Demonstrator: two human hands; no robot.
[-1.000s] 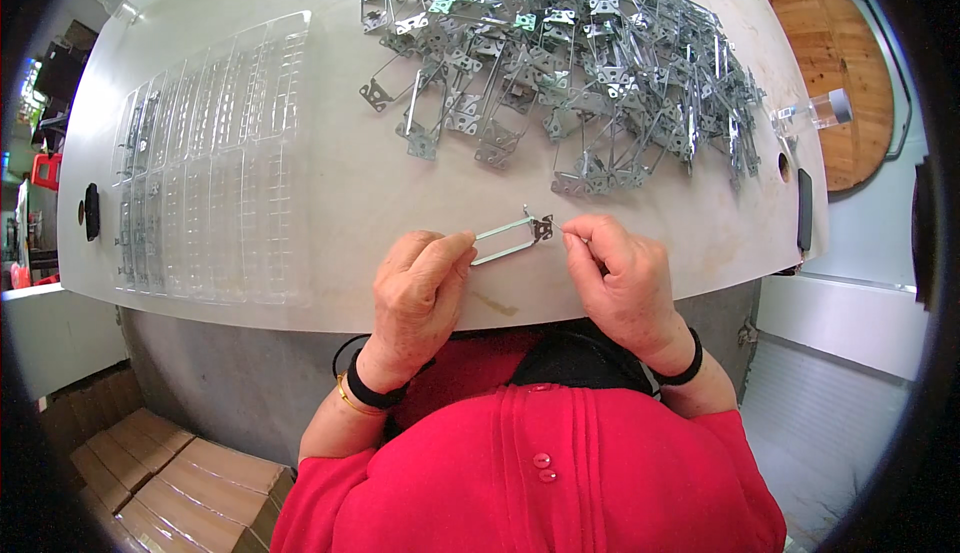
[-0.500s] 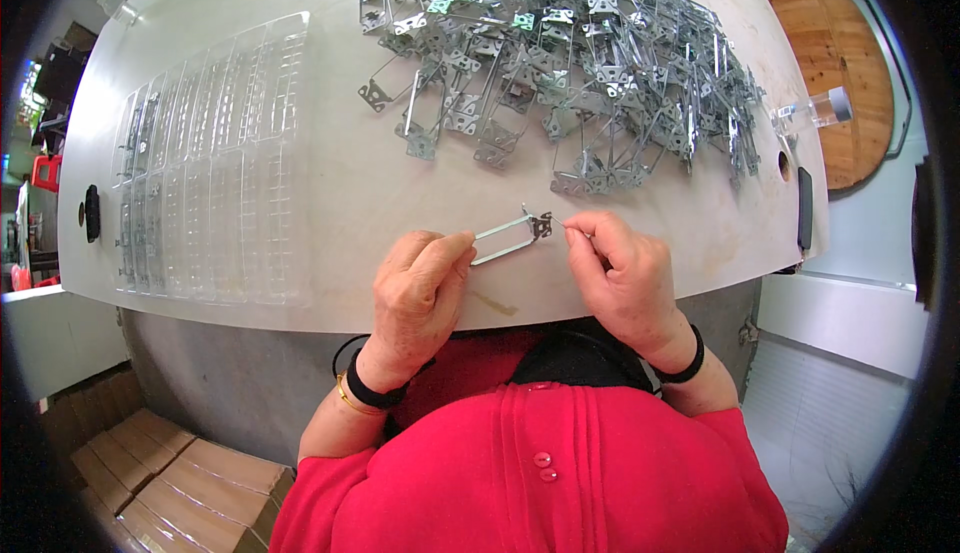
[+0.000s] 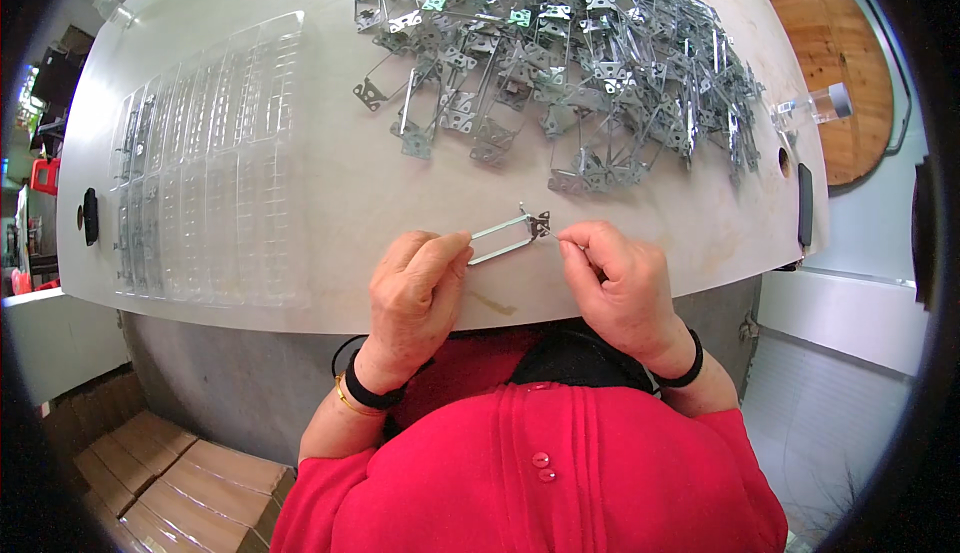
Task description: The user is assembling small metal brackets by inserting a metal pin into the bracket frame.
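My left hand [image 3: 415,288] is closed on one end of a metal bracket [image 3: 540,224], which has two slim parallel arms and a small dark plate with holes. The bracket is held just above the table, its plate pointing right. My right hand [image 3: 625,288] is pinched close to that plate. A thin sliver seems to show at its fingertips, too small to name. Beyond my hands lies a large heap of similar metal brackets [image 3: 560,73], tangled together on the white table [image 3: 350,213].
On the left lies a clear plastic compartment tray [image 3: 240,158], with metal parts in its leftmost columns. A clear bottle [image 3: 815,106] lies at the right edge, near a round wooden board [image 3: 840,63]. Cardboard boxes [image 3: 190,478] are stacked on the lower left.
My right fingertips have dropped slightly and come a little closer to the plate. The left hand and bracket have shifted only a touch leftward.
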